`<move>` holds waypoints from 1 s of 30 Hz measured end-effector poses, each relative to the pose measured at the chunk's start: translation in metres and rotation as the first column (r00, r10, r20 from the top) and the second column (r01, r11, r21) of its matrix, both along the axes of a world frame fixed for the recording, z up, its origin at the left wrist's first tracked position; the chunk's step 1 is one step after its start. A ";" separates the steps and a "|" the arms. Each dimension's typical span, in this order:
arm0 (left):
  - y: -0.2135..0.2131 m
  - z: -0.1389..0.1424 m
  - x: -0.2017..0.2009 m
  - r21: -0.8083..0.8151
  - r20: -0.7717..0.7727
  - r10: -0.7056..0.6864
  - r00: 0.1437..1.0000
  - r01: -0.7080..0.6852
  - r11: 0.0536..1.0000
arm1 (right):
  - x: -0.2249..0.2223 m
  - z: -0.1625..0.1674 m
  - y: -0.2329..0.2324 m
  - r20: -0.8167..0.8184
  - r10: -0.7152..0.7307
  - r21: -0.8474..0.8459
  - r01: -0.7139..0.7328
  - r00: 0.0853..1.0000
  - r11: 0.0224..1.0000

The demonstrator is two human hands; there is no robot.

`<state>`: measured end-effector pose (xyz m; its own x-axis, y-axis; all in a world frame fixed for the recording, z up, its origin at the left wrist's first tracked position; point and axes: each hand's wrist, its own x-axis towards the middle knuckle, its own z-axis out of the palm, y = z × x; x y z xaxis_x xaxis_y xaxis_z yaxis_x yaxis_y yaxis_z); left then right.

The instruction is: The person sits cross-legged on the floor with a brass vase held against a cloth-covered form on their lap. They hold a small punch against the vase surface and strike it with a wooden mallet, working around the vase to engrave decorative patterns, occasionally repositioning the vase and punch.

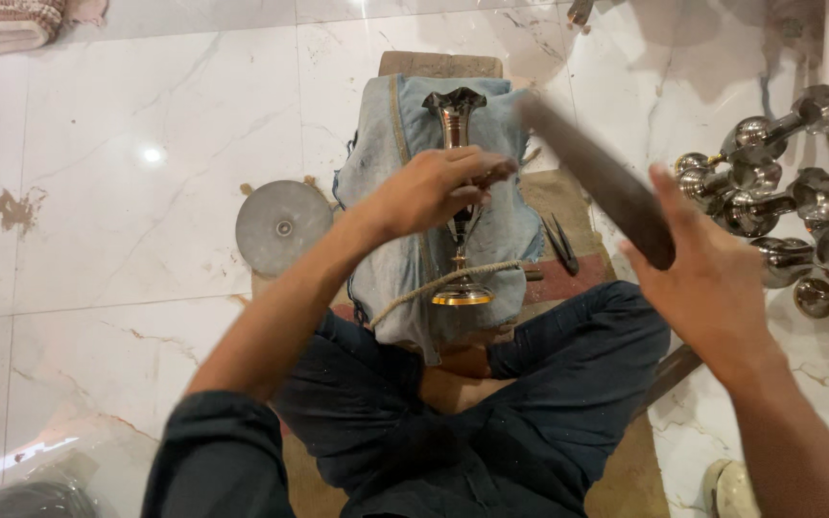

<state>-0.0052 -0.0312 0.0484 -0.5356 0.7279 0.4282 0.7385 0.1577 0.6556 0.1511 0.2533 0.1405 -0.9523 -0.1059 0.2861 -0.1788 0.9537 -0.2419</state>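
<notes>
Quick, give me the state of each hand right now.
Left hand: closed around the stem of the metal vase lying on the blue cloth.
Right hand: gripping a dark wooden stick, raised and motion-blurred.

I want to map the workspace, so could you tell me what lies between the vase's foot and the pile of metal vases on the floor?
In the head view, small dark shears lie on the mat between the vase and the pile.
</notes>
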 end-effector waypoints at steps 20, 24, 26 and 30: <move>0.052 -0.058 0.077 0.499 0.401 0.661 0.635 -0.756 0.424 | -0.051 0.117 -0.062 0.163 0.369 0.691 -0.373 0.915 0.619; 0.039 -0.046 0.068 0.429 0.282 0.590 0.756 -0.650 0.628 | -0.043 0.103 -0.035 0.207 0.207 0.808 -0.287 0.956 0.515; 0.030 -0.037 0.061 0.363 0.260 0.511 0.819 -0.573 0.734 | -0.041 0.089 -0.016 0.201 0.195 0.693 -0.281 0.960 0.664; 0.016 -0.018 0.034 0.126 0.026 0.373 0.928 -0.373 0.919 | -0.019 0.049 0.019 0.232 0.021 0.617 -0.164 0.972 0.769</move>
<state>0.0292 -0.0153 0.0305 -0.7581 0.4157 0.5024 0.6416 0.3375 0.6888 0.1318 0.2722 0.1898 -0.9561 -0.2840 -0.0717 -0.2902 0.8845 0.3653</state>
